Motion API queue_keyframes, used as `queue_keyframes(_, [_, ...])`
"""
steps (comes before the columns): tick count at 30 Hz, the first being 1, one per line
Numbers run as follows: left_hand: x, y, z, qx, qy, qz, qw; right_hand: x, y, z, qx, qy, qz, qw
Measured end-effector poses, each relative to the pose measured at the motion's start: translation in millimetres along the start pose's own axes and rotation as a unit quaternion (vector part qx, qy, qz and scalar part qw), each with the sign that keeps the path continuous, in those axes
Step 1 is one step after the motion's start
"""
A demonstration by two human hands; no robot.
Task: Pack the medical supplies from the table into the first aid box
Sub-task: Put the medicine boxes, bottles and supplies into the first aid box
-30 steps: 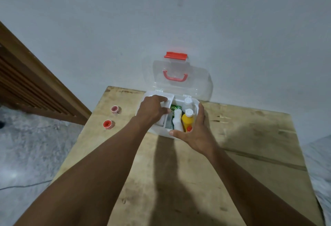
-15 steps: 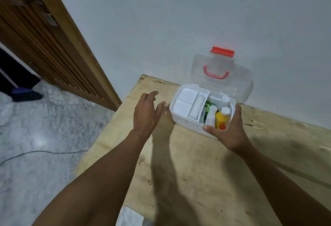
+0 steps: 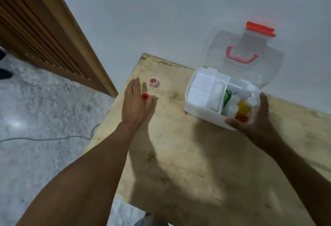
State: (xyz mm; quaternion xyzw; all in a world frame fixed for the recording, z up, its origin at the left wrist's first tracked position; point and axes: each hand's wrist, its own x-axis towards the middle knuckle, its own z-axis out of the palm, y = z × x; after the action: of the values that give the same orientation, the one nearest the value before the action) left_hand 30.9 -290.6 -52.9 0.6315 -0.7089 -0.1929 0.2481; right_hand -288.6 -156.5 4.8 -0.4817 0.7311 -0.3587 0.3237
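two small round jars are seen on the table [image 3: 179, 154] near its left edge, well apart from the first aid box [image 3: 200, 113]: the red jar [image 3: 145, 96] and, just beyond it, the pink jar [image 3: 154, 82]. both seem to stand upright with the cap turned up, so their axis is judged vertical. the left hand [image 3: 136, 105] is held at the red jar, fingers straight and close together, thumb apart; contact cannot be told. the right hand [image 3: 254, 127] is curled round the near right corner of the box. the jars are judged light, stiff and smooth, so the round sides should be pinched under the cap.
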Motion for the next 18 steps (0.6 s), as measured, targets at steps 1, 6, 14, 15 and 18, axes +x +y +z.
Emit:
queue_keyframes(1, [6,-1,3,0.011,-0.006,0.003,1.000,0,-3,1,-0.007,0.003,0.005,1.000])
queue_keyframes(6, [23,-4,15,0.058,-0.008,0.022,0.998,-4,-8,3,-0.018,0.011,0.008,1.000])
queue_keyframes(14, [22,-8,28,0.061,-0.046,0.031,0.997,-5,-7,3,-0.026,0.004,0.024,0.999])
queue_keyframes(15, [23,-9,28,0.061,-0.052,0.037,0.996,-5,-6,2,-0.020,0.000,0.023,1.000])
queue_keyframes(18, [29,-6,28,0.026,-0.070,0.067,0.995,-4,-7,2,-0.009,-0.001,0.021,1.000])
